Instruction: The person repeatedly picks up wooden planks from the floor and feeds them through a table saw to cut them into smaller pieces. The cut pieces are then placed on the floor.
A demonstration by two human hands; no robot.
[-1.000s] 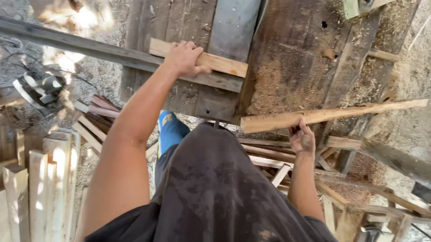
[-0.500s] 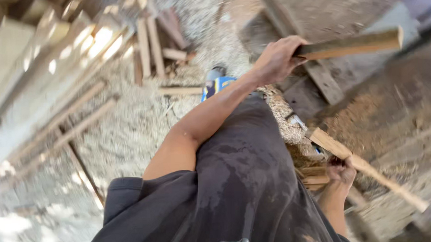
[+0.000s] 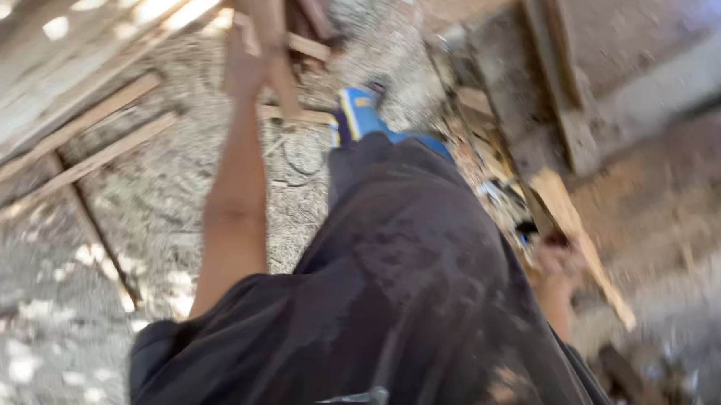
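Note:
The view is blurred by motion. My left hand (image 3: 244, 68) is stretched out ahead at the upper left, closed around a wooden batten (image 3: 272, 44) that runs up out of the frame. Low at the right, my right hand (image 3: 559, 259) grips a second, pale wooden plank (image 3: 577, 233) that slants down to the right past my hip. My dark shirt (image 3: 397, 306) fills the lower middle, and one blue shoe (image 3: 355, 114) shows ahead on the ground.
Sawdust covers the ground (image 3: 174, 194). Long wooden strips (image 3: 74, 150) lie at the left. Short offcuts (image 3: 305, 47) lie near the shoe. Heavy dark timbers and boards (image 3: 566, 80) stand at the upper right.
The view has swung round to the left. My left hand has carried its batten from the upper right to the upper left. My right hand still holds its plank low at the right.

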